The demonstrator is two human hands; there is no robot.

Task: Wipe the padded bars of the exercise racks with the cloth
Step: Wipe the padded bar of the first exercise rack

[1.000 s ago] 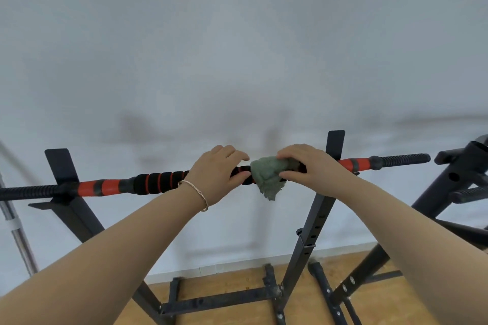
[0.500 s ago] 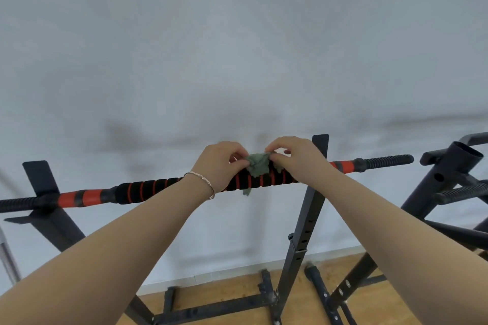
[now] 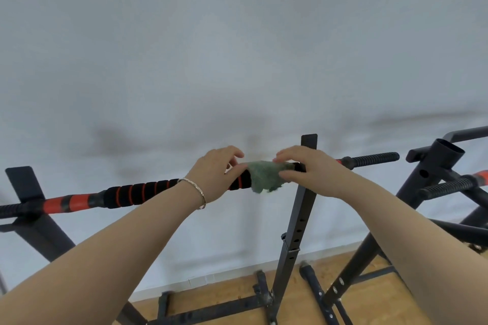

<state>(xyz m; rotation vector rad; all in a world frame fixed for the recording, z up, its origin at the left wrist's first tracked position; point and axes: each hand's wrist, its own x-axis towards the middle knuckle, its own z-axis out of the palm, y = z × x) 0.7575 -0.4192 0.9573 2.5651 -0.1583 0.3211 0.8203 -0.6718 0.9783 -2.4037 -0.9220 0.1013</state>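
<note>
Mid-frame, left hand (image 3: 216, 175) and right hand (image 3: 313, 174) each pinch the green cloth (image 3: 264, 177) with curled fingers, right over the padded bar (image 3: 142, 194).

The cloth (image 3: 265, 175) lies draped over the padded bar (image 3: 142, 194), which runs from 9 o'clock to 3 o'clock across the rack; the left hand (image 3: 215, 175) holds the cloth's edge at its 9 o'clock, the right hand (image 3: 309, 170) at its 3 o'clock; an upright post (image 3: 298, 219) stands at the cloth's 5 o'clock; a second rack (image 3: 435, 166) stands well apart at 3 o'clock; the wall (image 3: 237, 47) lies behind, the floor (image 3: 290, 298) at 6 o'clock.
</note>
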